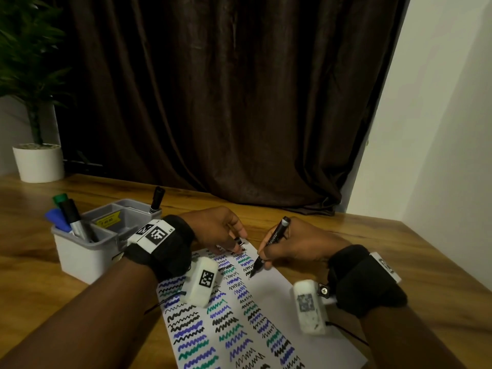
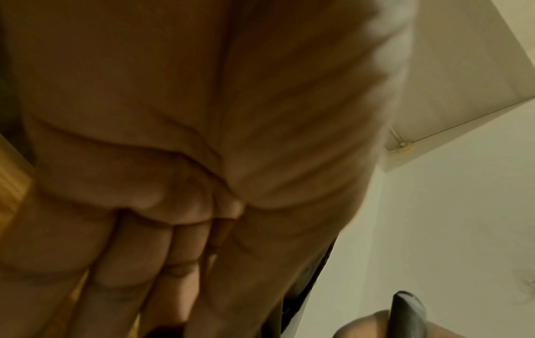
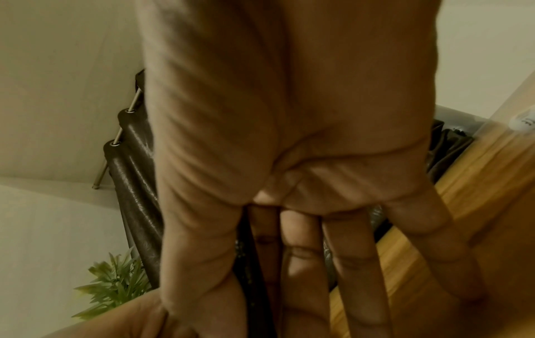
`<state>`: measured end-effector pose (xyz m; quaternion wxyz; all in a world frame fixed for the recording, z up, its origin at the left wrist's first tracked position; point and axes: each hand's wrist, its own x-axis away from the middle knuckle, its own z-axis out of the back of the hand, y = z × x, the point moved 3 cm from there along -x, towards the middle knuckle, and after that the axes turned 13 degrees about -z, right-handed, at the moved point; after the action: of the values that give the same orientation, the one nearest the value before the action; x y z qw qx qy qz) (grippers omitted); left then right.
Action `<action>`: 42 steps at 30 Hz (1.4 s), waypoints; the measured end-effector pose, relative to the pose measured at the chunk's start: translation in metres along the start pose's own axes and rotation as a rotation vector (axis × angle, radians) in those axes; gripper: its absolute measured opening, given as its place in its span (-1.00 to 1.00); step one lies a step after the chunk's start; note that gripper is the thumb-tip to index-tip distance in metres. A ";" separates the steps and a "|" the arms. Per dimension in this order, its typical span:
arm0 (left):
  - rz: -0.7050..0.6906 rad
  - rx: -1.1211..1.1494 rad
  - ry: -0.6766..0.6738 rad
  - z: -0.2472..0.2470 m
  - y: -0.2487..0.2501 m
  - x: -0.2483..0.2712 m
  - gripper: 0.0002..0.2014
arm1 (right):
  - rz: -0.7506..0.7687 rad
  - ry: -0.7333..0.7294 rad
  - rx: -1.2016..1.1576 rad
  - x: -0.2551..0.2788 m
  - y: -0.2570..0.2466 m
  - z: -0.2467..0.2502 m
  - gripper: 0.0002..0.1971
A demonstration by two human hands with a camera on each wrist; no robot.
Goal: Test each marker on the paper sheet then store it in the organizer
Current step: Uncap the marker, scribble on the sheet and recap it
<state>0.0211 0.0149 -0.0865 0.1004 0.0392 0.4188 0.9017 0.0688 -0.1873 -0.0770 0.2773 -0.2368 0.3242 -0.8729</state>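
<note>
My right hand (image 1: 262, 258) grips an uncapped black marker (image 1: 277, 233) like a pen, with its tip touching the white paper sheet (image 1: 269, 310) beside a black squiggle near the top. In the right wrist view the marker (image 3: 254, 274) runs as a dark strip between thumb and index finger. At the sheet's top edge my left hand (image 1: 229, 235) pinches the small black marker cap (image 1: 239, 242) in its fingertips. The grey organizer (image 1: 80, 254) stands to the left and holds blue, green and black markers (image 1: 70, 217). One more black marker (image 1: 157, 199) stands in its far compartment.
The sheet lies on a wooden table (image 1: 399, 262), covered in rows of black, blue and green squiggles. A white plant pot (image 1: 38, 162) sits at the far left corner. A dark curtain (image 1: 226, 102) hangs behind the table, and a white wall is on the right.
</note>
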 end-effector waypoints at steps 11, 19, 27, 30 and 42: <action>0.003 0.002 0.005 0.000 -0.001 0.000 -0.62 | -0.021 0.016 -0.033 -0.002 0.003 0.002 -0.81; 0.007 -0.008 -0.003 0.000 -0.002 -0.002 -0.61 | -0.027 0.017 -0.077 -0.002 0.005 0.003 -0.82; 0.017 0.001 -0.003 0.000 -0.002 -0.002 -0.63 | -0.060 0.023 -0.105 -0.001 0.006 0.005 -0.81; 0.014 0.003 -0.002 0.000 -0.002 -0.002 -0.62 | -0.081 0.029 -0.100 -0.001 0.008 0.005 -0.82; 0.006 0.014 -0.014 0.000 -0.002 -0.001 -0.61 | -0.084 0.069 -0.063 -0.001 0.007 0.009 -0.85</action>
<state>0.0225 0.0161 -0.0881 0.1006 0.0473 0.4242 0.8987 0.0769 -0.1953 -0.0757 0.2217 -0.2284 0.3507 -0.8807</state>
